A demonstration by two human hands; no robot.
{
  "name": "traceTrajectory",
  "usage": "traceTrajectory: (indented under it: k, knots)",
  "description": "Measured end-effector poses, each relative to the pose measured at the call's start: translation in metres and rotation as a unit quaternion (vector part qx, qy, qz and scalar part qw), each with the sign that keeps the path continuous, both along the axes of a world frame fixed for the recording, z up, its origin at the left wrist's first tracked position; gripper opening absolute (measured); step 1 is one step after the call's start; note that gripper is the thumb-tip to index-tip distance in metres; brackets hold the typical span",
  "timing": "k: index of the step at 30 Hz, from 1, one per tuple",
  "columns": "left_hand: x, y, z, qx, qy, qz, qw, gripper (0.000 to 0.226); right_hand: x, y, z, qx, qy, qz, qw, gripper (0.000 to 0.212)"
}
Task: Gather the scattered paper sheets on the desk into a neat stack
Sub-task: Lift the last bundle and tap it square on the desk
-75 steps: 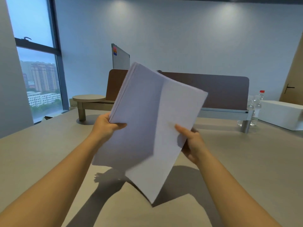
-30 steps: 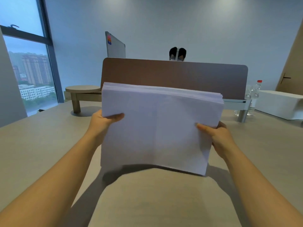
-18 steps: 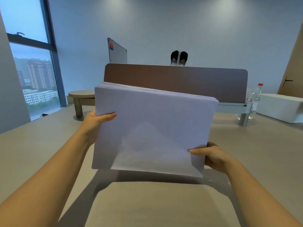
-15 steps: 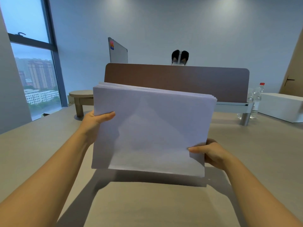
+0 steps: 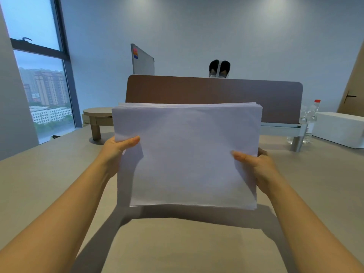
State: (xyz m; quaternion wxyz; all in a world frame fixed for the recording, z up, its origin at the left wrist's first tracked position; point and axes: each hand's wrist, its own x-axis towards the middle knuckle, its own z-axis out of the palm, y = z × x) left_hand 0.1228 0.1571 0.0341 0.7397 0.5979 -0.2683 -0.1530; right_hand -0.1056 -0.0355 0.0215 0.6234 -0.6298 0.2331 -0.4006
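Note:
A thick stack of white paper sheets point(image 5: 187, 154) stands upright on its long edge, its bottom edge at or just above the beige desk point(image 5: 177, 243). My left hand point(image 5: 116, 149) grips the stack's left side, thumb on the front face. My right hand point(image 5: 258, 166) grips the right side, thumb in front and fingers behind. The sheets' top edges are slightly fanned. The stack hides the desk behind it.
A brown divider panel point(image 5: 216, 91) crosses the desk's far side, with a person's head point(image 5: 219, 68) behind it. A small round side shelf point(image 5: 96, 113) stands at the left. Two clear bottles point(image 5: 310, 121) and a white box point(image 5: 340, 129) stand at the right.
The stack turned from tilted to level on its long edge. Since half a second ago my right hand slid up the right side and the stack's edges squared up.

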Motion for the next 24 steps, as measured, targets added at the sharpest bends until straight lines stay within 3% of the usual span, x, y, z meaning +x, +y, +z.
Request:
traceTrajectory:
  k: [4, 8, 10, 12, 14, 20, 24]
  knots:
    - [0.002, 0.008, -0.006, 0.095, -0.013, -0.042, 0.995, 0.005, -0.002, -0.003, 0.004, 0.004, -0.007, -0.002, 1.000, 0.012]
    - [-0.002, 0.015, -0.028, 0.225, 0.029, -0.116, 0.967, 0.007, -0.001, -0.006, 0.004, 0.032, -0.014, -0.005, 0.999, 0.010]
    - [-0.001, 0.014, -0.032, 0.223, 0.028, -0.118, 0.967, 0.008, 0.001, -0.007, 0.002, 0.039, -0.004, -0.013, 0.999, 0.019]
    - [-0.001, 0.010, -0.032, 0.202, 0.021, -0.101, 0.974, 0.017, 0.002, -0.008, -0.001, 0.039, 0.010, -0.023, 0.999, 0.019]
    - [-0.006, 0.007, -0.030, 0.182, 0.010, -0.075, 0.980, 0.012, 0.002, -0.009, -0.003, 0.039, 0.035, -0.017, 0.999, 0.014]
    - [-0.005, 0.012, -0.023, 0.136, -0.008, -0.047, 0.990, 0.017, -0.009, -0.013, -0.012, 0.062, 0.140, 0.109, 0.982, 0.014]
    - [-0.002, 0.014, -0.019, 0.119, -0.011, -0.043, 0.992, 0.014, -0.009, -0.009, -0.021, 0.070, 0.192, 0.136, 0.969, 0.017]
